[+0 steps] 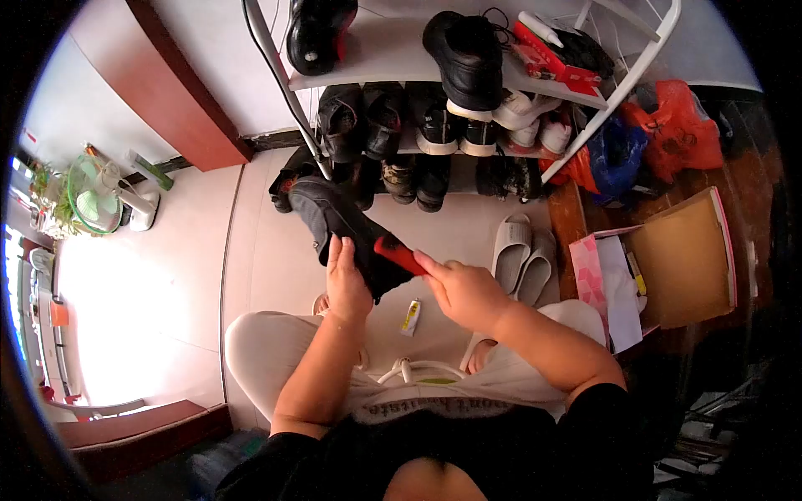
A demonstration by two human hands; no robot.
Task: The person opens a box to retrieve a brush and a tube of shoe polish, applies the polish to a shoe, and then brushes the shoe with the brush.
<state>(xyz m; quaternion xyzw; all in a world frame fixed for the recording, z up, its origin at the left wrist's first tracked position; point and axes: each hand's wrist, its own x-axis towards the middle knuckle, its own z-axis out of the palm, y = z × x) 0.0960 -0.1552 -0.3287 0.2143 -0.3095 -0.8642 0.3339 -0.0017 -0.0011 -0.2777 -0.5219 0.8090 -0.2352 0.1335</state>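
A black shoe (338,219) is held up above the floor, tilted, with its toe toward the upper left. My left hand (347,288) grips it from below, fingers against its side. In my right hand (464,292) is the red handle of a brush (399,255), and its head lies against the heel end of the shoe. The bristles are hard to make out against the black. Between my feet a small yellow and white tube (410,318) lies on the floor.
Ahead stands a white rack (376,63) with several shoes. Grey slippers (511,250) lie on the floor to the right. Beside them are an opened cardboard box (681,267), a blue bag (614,159) and a red bag (681,129). A green fan (93,196) stands far left.
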